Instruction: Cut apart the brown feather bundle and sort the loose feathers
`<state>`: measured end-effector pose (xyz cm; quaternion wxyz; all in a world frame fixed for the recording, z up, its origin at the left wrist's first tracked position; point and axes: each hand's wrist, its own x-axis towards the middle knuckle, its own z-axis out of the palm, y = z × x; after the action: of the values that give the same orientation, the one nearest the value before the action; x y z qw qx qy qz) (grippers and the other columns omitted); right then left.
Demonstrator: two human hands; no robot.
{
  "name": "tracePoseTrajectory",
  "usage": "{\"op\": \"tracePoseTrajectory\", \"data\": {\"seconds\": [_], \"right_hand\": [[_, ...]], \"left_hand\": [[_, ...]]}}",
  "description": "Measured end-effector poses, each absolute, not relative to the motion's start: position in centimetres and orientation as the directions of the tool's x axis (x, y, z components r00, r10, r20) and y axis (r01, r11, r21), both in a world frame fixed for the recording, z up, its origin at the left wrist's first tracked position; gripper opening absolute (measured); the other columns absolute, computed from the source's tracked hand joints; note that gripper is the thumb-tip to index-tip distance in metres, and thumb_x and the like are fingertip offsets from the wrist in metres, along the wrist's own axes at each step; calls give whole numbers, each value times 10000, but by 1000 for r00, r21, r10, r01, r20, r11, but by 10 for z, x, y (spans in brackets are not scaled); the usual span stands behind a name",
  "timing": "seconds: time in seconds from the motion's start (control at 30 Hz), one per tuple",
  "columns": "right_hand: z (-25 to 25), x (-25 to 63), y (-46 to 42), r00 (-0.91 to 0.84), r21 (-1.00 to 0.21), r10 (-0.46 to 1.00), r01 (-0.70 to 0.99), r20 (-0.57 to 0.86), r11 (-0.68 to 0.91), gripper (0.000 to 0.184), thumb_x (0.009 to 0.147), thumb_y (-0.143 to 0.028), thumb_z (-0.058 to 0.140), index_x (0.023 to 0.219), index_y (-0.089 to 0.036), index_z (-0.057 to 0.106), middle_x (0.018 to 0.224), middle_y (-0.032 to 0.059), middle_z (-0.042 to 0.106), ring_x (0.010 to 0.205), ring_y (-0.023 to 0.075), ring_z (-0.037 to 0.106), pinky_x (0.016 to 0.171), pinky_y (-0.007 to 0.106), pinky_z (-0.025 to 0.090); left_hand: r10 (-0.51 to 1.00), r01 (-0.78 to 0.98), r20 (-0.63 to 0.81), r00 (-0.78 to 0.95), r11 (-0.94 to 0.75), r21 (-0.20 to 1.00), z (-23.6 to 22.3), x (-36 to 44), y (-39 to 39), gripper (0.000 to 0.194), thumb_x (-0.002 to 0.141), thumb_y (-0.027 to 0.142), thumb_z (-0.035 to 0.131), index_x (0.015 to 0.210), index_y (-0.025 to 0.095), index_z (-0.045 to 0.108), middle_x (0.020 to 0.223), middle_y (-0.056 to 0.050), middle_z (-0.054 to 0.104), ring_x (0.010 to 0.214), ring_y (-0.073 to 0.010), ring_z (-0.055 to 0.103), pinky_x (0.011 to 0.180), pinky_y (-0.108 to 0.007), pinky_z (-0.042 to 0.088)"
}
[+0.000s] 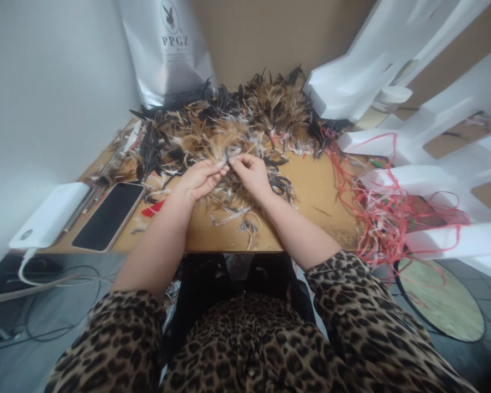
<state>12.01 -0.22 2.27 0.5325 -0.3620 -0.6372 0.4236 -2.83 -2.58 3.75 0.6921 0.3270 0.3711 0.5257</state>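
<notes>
My left hand (pixel 204 177) and my right hand (pixel 250 172) meet over the table, fingertips close together. Between them is a small feather (pixel 230 154) with a pale, fluffy base. The left fingers are closed around its lower end, while the right thumb and forefinger pinch at its side; its exact outline blurs into the feathers behind. Right beyond my hands spreads a heap of brown and black feathers (pixel 204 128), and a fuller bunch of tan feathers (pixel 274 109) stands at the back. Loose feather scraps (pixel 233 213) lie below my hands.
On the left lie a phone (pixel 108 217) and a white power bank (pixel 51 213) with a cable. Tangled red string (pixel 387 213) hangs over the table's right end. A silver bag (pixel 169 60) stands behind. White racks (pixel 433 180) border the right side, above a round stool (pixel 439 297).
</notes>
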Motion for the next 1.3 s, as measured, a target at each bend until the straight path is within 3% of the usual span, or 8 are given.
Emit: {"op": "tracePoseTrajectory", "data": {"seconds": [0.23,0.47,0.63,0.97,1.13,1.3], "right_hand": [[25,117,-6,-226,-977,955,-132,193,166,334,647,-454,678,752,-139,644,659,-10,614,601,77,499,576,200,395],[24,117,-6,-194,-983,972,-152,130,101,366,637,-496,686,662,-147,579,529,-58,498,477,38,369,471,185,296],[21,117,-4,-284,-972,957,-235,54,-14,375,604,-489,722,673,-149,579,512,-57,492,448,38,364,422,180,258],[26,120,-4,-365,-922,929,-334,-63,-194,280,558,-309,755,715,-146,591,521,-54,539,437,33,390,409,157,297],[29,120,-6,-408,-911,905,-316,-123,-266,237,603,-306,722,697,-148,573,538,-53,541,436,28,390,402,154,294],[31,122,-6,-492,-889,865,-351,-92,-294,269,607,-330,733,652,-139,549,569,-45,552,442,21,386,403,158,290]], "left_hand": [[985,-411,-118,125,160,897,31,-27,-23,91,673,90,723,681,50,642,612,-67,651,514,-55,598,491,-96,461],[994,-391,-73,86,101,915,33,-28,-24,99,683,132,719,698,63,651,624,-49,658,518,-42,589,516,-101,462],[994,-360,-41,106,77,930,34,-27,-26,151,652,165,749,725,66,660,642,-51,666,528,-55,597,516,-117,473],[991,-329,-24,132,67,942,32,-27,-26,192,642,199,764,733,62,666,667,-62,675,526,-59,604,504,-119,477],[990,-287,-24,137,63,956,33,-27,-27,204,647,226,761,740,67,672,670,-65,679,522,-58,601,512,-122,475],[988,-265,-5,155,47,963,35,-27,-28,230,636,255,772,745,74,682,640,-66,672,509,-63,594,491,-123,467]]}}
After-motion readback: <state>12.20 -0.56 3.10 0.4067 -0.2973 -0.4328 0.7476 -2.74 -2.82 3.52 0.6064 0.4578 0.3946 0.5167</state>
